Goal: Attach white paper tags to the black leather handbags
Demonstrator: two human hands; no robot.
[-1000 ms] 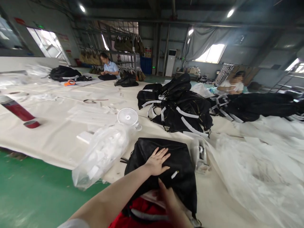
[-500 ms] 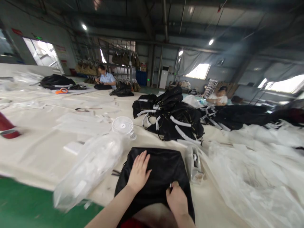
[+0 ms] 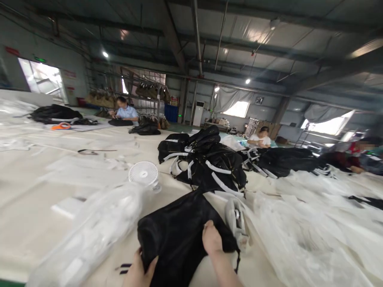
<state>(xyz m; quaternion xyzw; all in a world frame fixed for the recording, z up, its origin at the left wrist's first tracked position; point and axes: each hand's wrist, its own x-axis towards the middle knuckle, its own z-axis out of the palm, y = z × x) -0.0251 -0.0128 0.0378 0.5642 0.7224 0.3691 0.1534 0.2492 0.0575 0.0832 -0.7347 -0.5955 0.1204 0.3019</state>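
In front of me a black bag [image 3: 176, 227] lies slanted over the pale table, its upper corner pointing toward a heap of black bags. My left hand [image 3: 140, 268] is closed around the bag's lower left edge, thumb on top and fingers partly hidden. Two short dark strips show beside it. My right hand [image 3: 212, 238] is curled into a closed grip against the bag's right side; what its fingers hold is hidden. Just right of the bag stands a tape dispenser [image 3: 236, 223], apparently of clear plastic.
Black bags with white-wrapped handles [image 3: 209, 163] are heaped beyond. A small white fan [image 3: 143, 173] and a bundle of clear plastic [image 3: 98, 231] lie left; plastic sheeting [image 3: 305, 231] spreads right. An orange tool [image 3: 61, 126] lies far left. Several people sit farther back.
The bag has turned and its left side is lifted. My left hand has gone from lying flat on it to gripping its lower left edge. My right hand stays closed on the right side.
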